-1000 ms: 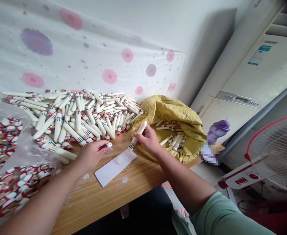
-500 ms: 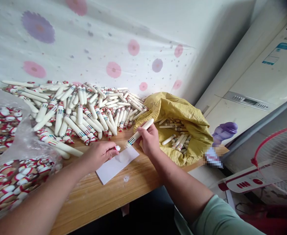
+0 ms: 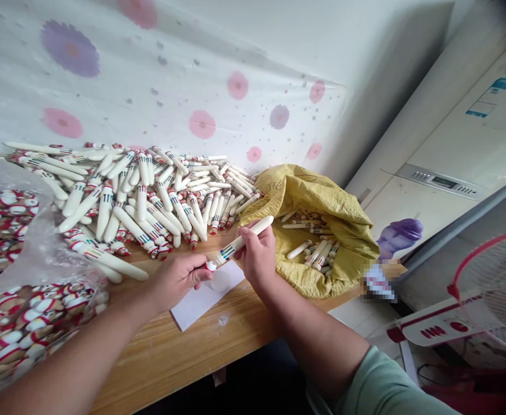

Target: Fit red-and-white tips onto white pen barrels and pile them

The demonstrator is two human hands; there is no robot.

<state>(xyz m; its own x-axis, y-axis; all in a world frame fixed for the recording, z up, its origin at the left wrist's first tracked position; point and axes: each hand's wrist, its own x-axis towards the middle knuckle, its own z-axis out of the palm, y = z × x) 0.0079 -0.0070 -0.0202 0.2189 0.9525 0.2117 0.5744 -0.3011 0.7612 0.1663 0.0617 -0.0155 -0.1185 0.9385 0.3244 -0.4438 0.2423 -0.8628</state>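
Note:
Between finger and thumb, my right hand (image 3: 256, 253) grips a white pen (image 3: 238, 244) with coloured sliders, its rounded end tilted up to the right. My left hand (image 3: 179, 279) is closed on a small red and white topper (image 3: 210, 266), partly covered by the fingers. The pen's lower end meets this topper. Below them a white card (image 3: 205, 298) lies on the wooden table (image 3: 184, 357). Beyond my hands is a large pile of similar pens (image 3: 149, 196) with red and white tops.
Clear plastic bags (image 3: 48, 253) of red, white and brown toppers stand at the left. A yellow sack (image 3: 335, 204) holding more white pens is at the right. Past the table edge are a fan (image 3: 456, 276) and a white appliance (image 3: 447, 138).
The pen in my right hand has moved down to the left, and its lower end has come together with the topper in my left hand. The view has shifted slightly.

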